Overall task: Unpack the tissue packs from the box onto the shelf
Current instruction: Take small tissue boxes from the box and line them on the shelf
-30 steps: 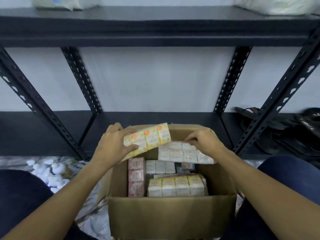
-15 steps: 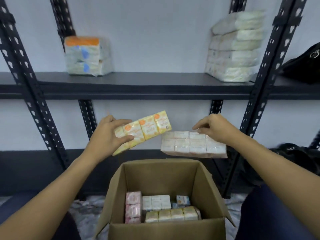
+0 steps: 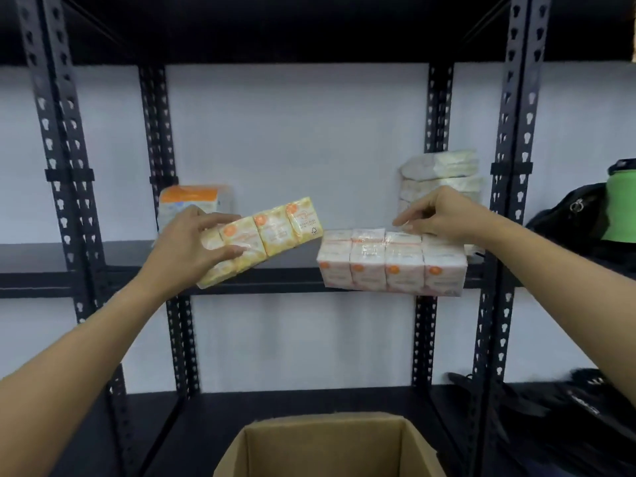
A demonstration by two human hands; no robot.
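Black bag [image 3: 571,218] with green item [image 3: 621,208] at far right.

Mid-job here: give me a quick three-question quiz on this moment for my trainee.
1. True or false: the left hand grips the yellow pack.
2. The pink pack is: A) in the box; B) held by the right hand at the shelf; C) on the floor.
3. Which stack on the shelf is taller, the left stack or the right stack?

Key: 1 true; 2 B; 3 the right stack.
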